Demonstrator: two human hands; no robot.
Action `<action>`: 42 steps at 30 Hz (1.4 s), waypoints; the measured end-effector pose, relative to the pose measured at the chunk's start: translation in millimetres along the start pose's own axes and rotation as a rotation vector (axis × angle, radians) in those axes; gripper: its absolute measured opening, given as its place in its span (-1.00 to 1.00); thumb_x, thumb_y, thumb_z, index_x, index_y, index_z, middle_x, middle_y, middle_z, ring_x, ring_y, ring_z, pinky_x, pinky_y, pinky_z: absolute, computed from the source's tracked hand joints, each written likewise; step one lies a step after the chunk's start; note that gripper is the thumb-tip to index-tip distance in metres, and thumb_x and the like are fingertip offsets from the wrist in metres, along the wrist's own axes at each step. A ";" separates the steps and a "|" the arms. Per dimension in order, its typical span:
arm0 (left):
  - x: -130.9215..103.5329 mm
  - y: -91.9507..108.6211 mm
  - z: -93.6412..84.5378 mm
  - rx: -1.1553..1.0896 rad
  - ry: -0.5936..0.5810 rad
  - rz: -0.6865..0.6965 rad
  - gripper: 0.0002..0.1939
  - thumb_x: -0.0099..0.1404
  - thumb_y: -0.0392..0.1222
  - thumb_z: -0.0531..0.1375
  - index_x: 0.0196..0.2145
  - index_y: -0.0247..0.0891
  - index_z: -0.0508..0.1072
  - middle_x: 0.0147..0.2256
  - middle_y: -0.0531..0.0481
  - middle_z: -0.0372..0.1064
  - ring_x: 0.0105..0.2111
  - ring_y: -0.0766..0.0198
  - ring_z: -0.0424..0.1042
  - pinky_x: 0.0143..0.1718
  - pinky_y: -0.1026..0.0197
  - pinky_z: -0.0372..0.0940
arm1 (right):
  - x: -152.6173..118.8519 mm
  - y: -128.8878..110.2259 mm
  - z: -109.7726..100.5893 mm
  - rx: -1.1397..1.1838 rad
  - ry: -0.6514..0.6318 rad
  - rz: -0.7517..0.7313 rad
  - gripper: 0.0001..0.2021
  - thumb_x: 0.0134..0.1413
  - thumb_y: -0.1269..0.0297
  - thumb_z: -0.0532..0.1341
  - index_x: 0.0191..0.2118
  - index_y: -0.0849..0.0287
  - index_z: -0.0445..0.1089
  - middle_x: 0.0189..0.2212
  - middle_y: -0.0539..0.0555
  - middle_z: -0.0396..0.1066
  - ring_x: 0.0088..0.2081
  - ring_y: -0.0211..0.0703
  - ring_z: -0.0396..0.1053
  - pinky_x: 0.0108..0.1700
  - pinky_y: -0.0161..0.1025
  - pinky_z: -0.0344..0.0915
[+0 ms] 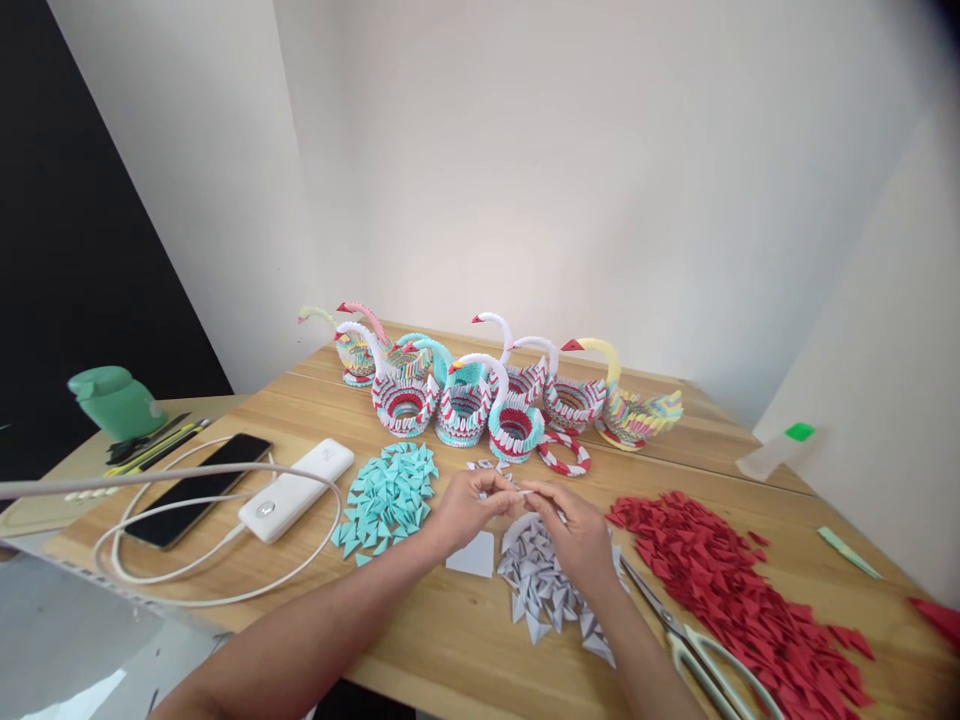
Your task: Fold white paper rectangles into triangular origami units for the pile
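Observation:
My left hand [471,510] and my right hand [576,528] meet above the table, fingertips pinched together. Between them is a small piece of white folded paper [525,492], mostly covered by the fingers. Under my right hand spreads a pile of white folded paper triangles [534,575]. A white paper sheet [472,555] lies just below my left hand, and a pile of turquoise paper triangles [394,495] is to its left. Right of my right hand is a large heap of red paper triangles [720,570]. A red and white paper ring [564,466] sits behind the hands.
Several folded-paper swans [465,412] stand at the back. Scissors [686,635] lie at the front right, a glue bottle [776,452] farther back. On the left are a power bank [300,488], looped white cable [180,603], a phone [199,490] and a green container [116,402].

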State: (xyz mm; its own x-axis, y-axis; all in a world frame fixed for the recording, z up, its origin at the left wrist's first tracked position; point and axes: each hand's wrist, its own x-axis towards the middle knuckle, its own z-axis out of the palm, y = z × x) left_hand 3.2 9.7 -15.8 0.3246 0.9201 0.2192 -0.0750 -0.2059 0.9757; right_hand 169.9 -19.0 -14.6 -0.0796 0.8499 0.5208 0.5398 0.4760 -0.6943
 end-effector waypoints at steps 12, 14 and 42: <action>1.7 -2.6 -0.2 -0.041 -0.037 0.005 -0.77 0.13 -0.10 0.21 -0.54 -0.32 0.40 -0.59 0.06 0.31 -0.55 0.36 0.25 -0.45 0.32 0.18 | -2.4 7.1 2.4 -0.014 -0.034 0.013 -0.79 0.17 0.19 0.14 -0.21 0.14 0.48 -0.34 0.05 0.50 -0.36 -0.14 0.47 -0.25 -0.28 0.35; 1.9 -4.1 -1.0 -0.080 -0.055 -0.008 -0.75 0.14 -0.07 0.20 -0.52 -0.32 0.39 -0.60 0.07 0.29 -0.57 0.37 0.24 -0.46 0.32 0.17 | -2.4 5.6 2.8 -0.001 -0.039 0.031 -0.78 0.16 0.17 0.14 -0.22 0.15 0.47 -0.37 0.05 0.50 -0.37 -0.14 0.46 -0.27 -0.29 0.34; -1.2 3.4 3.7 -0.017 -0.010 -0.035 -0.77 0.16 -0.08 0.17 -0.52 -0.29 0.36 -0.62 0.10 0.27 -0.59 0.36 0.24 -0.47 0.31 0.18 | -1.4 -0.2 6.2 0.069 0.022 0.164 -0.75 0.11 0.10 0.17 -0.32 0.20 0.43 -0.47 0.07 0.47 -0.43 -0.11 0.43 -0.30 -0.25 0.35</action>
State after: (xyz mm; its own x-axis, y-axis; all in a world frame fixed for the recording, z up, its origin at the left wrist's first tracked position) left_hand 6.1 6.7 -12.7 0.3370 0.9232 0.1846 -0.0794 -0.1675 0.9827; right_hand 164.7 -18.9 -18.3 0.0237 0.9128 0.4077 0.4848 0.3461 -0.8032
